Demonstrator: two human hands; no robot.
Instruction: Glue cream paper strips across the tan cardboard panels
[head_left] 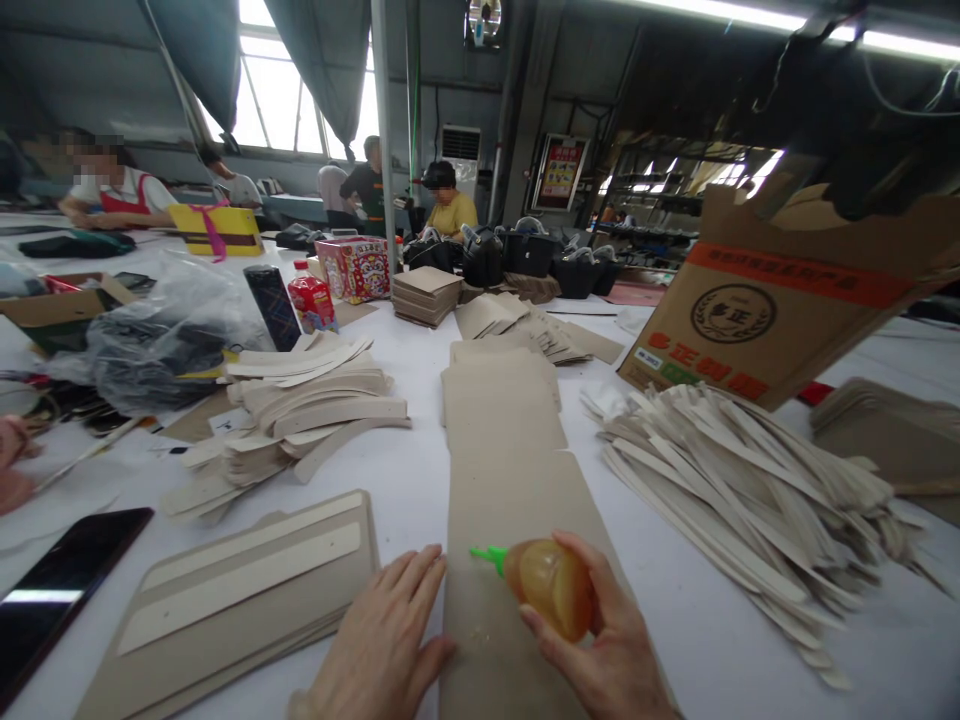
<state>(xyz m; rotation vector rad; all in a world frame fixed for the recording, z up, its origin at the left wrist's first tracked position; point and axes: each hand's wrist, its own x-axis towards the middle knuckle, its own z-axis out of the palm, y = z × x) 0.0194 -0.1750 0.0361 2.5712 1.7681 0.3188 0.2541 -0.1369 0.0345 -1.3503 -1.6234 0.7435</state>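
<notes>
Amber translucent plastic bottle point(553, 585), green-nozzled, over long grey-brown cardboard panel point(517, 500): our right hand point(611, 645) curls round it, presumably for control; our left hand point(391, 632), flattened, empty, borders the panel, perhaps steadying it.

I am in a workshop, a big busy room where people make things by hand. My long white table point(420, 470) has lots of flat card sheets point(517, 490) on it, and a big heap of card strips point(735, 490) that look cut in nearly the same shape. Farther off, black bags point(529, 252) stand close together. I am with other people here: I see a person in a red apron point(127, 205) and a person in a yellow top point(454, 212). Long bright lights point(900, 46) hang up high, dark curtains point(326, 60) hang by the big windows point(274, 95), and I see a red poster point(562, 172) too.
</notes>
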